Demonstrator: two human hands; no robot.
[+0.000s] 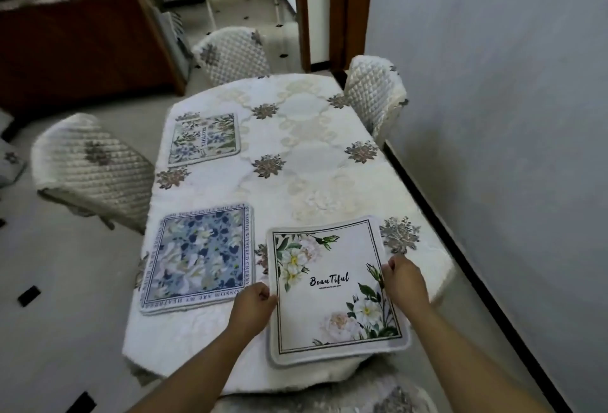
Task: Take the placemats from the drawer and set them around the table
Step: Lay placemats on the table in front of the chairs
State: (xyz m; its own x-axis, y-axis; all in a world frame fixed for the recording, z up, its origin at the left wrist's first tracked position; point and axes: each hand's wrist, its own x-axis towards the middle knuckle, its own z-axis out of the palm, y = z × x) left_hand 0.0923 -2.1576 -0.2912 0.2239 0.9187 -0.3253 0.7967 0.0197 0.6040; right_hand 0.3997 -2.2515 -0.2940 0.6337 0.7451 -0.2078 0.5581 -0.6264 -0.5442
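Observation:
A white placemat (pixel 332 291) with white flowers and the word "Beautiful" lies at the table's near end. My left hand (pixel 251 309) grips its left edge and my right hand (pixel 406 282) grips its right edge. A second layer shows under its near edge; I cannot tell whether it is another mat. A blue floral placemat (pixel 197 256) lies flat at the near left of the table. A third placemat (pixel 204 138) with blue and green sprigs lies at the far left. The table (pixel 312 156) wears a white embroidered cloth.
Quilted cream chairs stand at the left (pixel 88 165), the far end (pixel 230 54) and the far right (pixel 375 93); another chair's back (pixel 329 399) is just below me. A grey wall (pixel 493 116) runs close along the table's right side. A dark wooden cabinet (pixel 75 44) stands at the far left.

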